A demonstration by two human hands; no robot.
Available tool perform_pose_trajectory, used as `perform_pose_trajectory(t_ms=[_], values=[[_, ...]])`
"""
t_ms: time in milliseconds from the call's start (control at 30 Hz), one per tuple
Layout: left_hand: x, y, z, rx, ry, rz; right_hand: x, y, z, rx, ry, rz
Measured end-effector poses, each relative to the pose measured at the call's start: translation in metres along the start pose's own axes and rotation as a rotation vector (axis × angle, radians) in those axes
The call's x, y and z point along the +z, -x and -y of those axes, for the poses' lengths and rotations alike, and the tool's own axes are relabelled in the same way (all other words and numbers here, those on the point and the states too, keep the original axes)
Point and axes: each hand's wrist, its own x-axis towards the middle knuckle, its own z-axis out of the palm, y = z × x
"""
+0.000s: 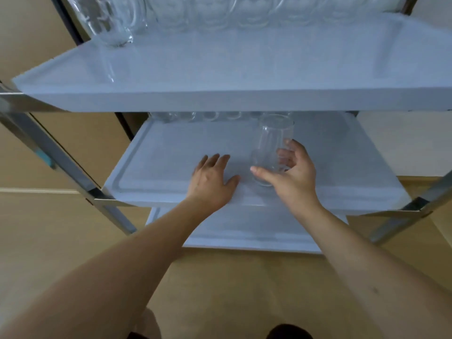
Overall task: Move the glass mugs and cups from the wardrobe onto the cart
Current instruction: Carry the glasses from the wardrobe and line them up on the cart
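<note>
The step in hand looked like setting a clear, tall, tapered glass cup (272, 149) down on the middle white shelf (171, 152) of the steel-framed three-tier cart (61, 165). The cup stood on that shelf, right of centre and near the front edge. Its long axis ran upright, leaning slightly away from the camera; I could not tell whether the mouth faced up or down. The right hand (292, 171) cupped the lower part of the cup, thumb stretched across its near side and fingers (283, 156) loosely curled behind it, seen through the glass. The left hand (212, 178) lay flat on the shelf just beside the cup, fingers straight and slightly spread, holding nothing. More clear glassware (195, 116) lined the back of this shelf, and blurred clear glass mugs (110, 23) stood on the top shelf. Next, I judged, the right hand needed to let go cleanly without tipping the cup
</note>
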Motion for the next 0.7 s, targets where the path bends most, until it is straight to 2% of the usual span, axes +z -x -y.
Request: perform_pose_trajectory(t_ms=[100,267,400,500,700], values=[[0.009,-0.008,0.006,-0.019,-0.015,-0.045,0.007,-0.010,-0.015,-0.057,-0.012,0.014],[0.020,-0.022,0.006,-0.056,-0.075,-0.027,0.018,-0.030,-0.031,-0.134,0.039,0.013],[0.027,-0.043,-0.013,0.023,-0.078,-0.005,0.013,-0.060,-0.033,-0.176,0.184,0.038],[0.037,-0.069,-0.030,0.108,-0.080,0.002,0.000,-0.088,-0.035,-0.195,0.276,-0.005],[0.060,-0.104,-0.069,0.195,-0.079,-0.012,-0.032,-0.131,-0.041,-0.183,0.315,-0.059]])
